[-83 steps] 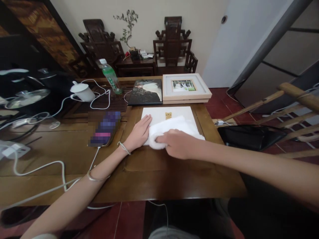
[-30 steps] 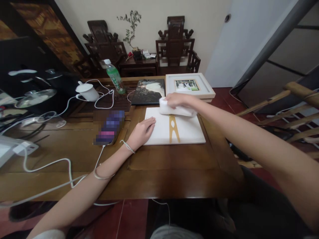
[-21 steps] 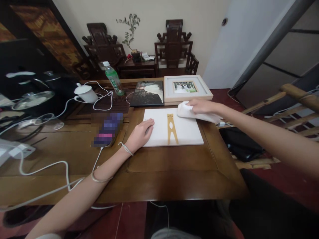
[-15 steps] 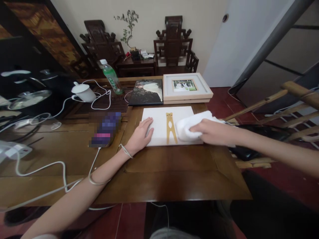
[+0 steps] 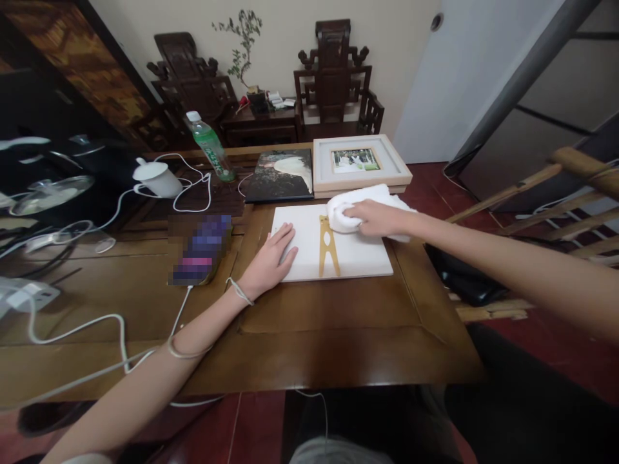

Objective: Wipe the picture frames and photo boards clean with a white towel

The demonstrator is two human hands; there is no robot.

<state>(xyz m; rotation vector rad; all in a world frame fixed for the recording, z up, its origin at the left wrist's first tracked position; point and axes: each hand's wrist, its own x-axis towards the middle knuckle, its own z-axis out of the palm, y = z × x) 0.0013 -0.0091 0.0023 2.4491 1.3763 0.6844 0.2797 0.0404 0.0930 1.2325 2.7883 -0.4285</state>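
Note:
A white rectangular board (image 5: pixel 300 258) lies flat on the brown wooden table (image 5: pixel 309 348). Down its middle runs a yellow animal-shaped figure (image 5: pixel 328 254) with two long legs. My left hand (image 5: pixel 271 259) rests flat on the board's left edge with the fingers stretched out. In my right hand (image 5: pixel 380 219) is a bunched white cloth (image 5: pixel 341 216), gripped over the upper right part of the board. The cloth touches the top of the yellow figure and hides the board's far right corner.
Behind the board are a dark photo panel (image 5: pixel 280 175) and a light wooden picture frame (image 5: pixel 362 161). Further left stand a green-labelled bottle (image 5: pixel 211 147), a white lidded cup (image 5: pixel 157 178) and a phone (image 5: pixel 203 251) on a white cable. A wooden chair (image 5: pixel 522 187) stands at the right.
My right hand has moved the white cloth away from me and a little left, from the board's right side to its far edge. My left hand stays on the board.

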